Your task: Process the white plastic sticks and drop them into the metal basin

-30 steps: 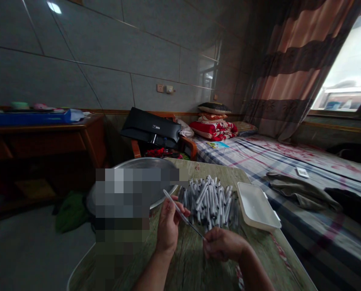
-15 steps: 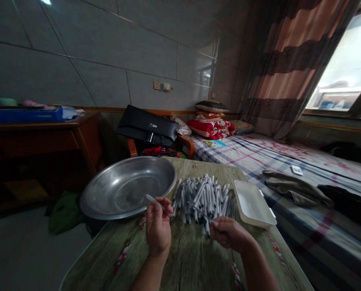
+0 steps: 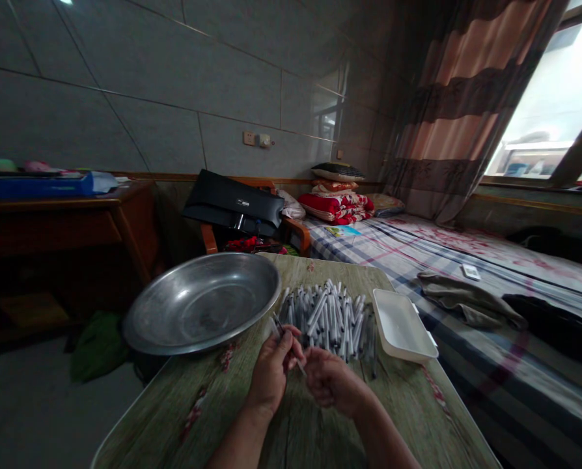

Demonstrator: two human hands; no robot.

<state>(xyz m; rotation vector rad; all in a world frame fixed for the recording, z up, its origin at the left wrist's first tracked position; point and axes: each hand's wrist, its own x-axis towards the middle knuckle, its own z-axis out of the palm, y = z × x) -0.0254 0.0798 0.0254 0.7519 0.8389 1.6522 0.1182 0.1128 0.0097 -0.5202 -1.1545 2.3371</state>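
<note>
Above table [image 3: 222, 397], hands [image 3: 270, 370] close; fingers [image 3: 319, 385] curled

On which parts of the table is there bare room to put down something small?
Bare table shows at near left, between basin and left forearm; at near right, between right forearm and white tray; and behind the tube pile, along the far edge. Crowded: the middle, with left hand and right hand just before the pile.

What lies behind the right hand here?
Beyond the right hand is a heap of slim clear tubes on the table. The hand covers a patch directly behind it; whatever lies there cannot be seen.
</note>
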